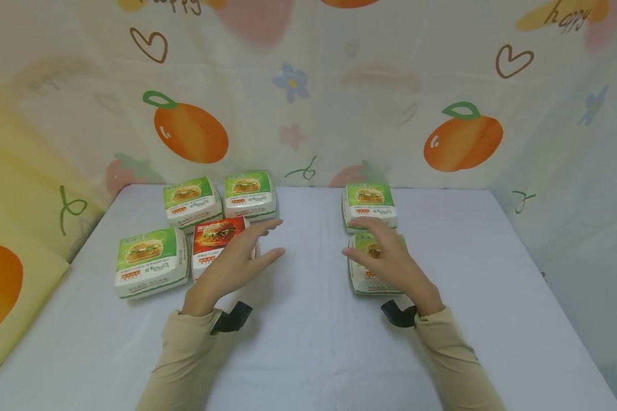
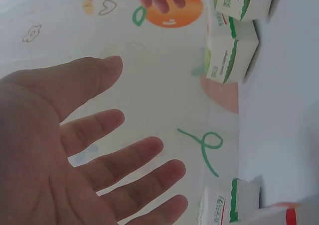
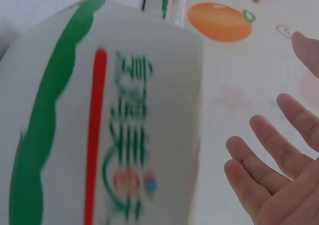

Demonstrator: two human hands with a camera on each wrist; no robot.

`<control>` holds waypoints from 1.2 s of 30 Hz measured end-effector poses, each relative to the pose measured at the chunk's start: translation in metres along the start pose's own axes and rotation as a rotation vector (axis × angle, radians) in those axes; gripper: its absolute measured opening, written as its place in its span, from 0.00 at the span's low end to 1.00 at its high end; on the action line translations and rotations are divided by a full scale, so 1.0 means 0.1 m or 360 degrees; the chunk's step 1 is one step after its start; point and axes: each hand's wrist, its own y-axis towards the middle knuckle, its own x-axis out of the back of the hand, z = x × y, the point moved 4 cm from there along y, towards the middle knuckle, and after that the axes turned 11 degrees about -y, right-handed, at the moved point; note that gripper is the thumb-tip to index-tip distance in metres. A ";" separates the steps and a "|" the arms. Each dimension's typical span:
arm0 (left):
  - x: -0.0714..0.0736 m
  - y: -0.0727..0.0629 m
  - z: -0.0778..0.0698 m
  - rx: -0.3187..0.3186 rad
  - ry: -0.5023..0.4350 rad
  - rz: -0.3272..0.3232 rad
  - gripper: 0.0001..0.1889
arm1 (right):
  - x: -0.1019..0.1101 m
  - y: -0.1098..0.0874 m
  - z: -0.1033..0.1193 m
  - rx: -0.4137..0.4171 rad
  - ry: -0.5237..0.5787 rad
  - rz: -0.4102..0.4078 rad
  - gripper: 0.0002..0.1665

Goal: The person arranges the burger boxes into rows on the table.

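My left hand [image 1: 231, 262] hovers with spread fingers over the right edge of a red-topped burger box [image 1: 216, 237], hiding part of it. In the left wrist view its palm and fingers [image 2: 142, 155] show nothing held. My right hand [image 1: 388, 260] is above a green-topped burger box [image 1: 377, 285] on the right, covering much of its lid. Its fingers [image 3: 279, 140] are apart and hold nothing in the right wrist view, where a box's white side [image 3: 164, 110] looms close. Another green-topped box [image 1: 370, 200] stands directly behind, near the right fingertips.
Around the red box on the left stand three green-topped boxes: one front left [image 1: 151, 262], one behind [image 1: 192, 200] and one back right [image 1: 250, 194]. A white-covered table [image 1: 308, 342] bears them all, with a fruit-printed curtain [image 1: 329, 125] along its back edge.
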 end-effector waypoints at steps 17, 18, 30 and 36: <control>0.31 -0.15 0.10 0.0061 -0.0007 -0.0079 0.32 | -0.30 0.18 0.21 0.0083 0.0012 0.0113 0.31; 0.33 -0.15 0.11 0.0058 -0.0009 -0.0081 0.32 | -0.32 0.19 0.21 0.0082 0.0020 0.0127 0.31; 0.55 -0.21 0.22 0.0158 0.0042 -0.0115 0.33 | -0.59 0.32 0.37 0.0153 0.0032 0.0211 0.31; 0.61 -0.23 0.29 0.0184 0.0034 -0.0124 0.33 | -0.74 0.39 0.47 0.0200 0.0060 0.0248 0.31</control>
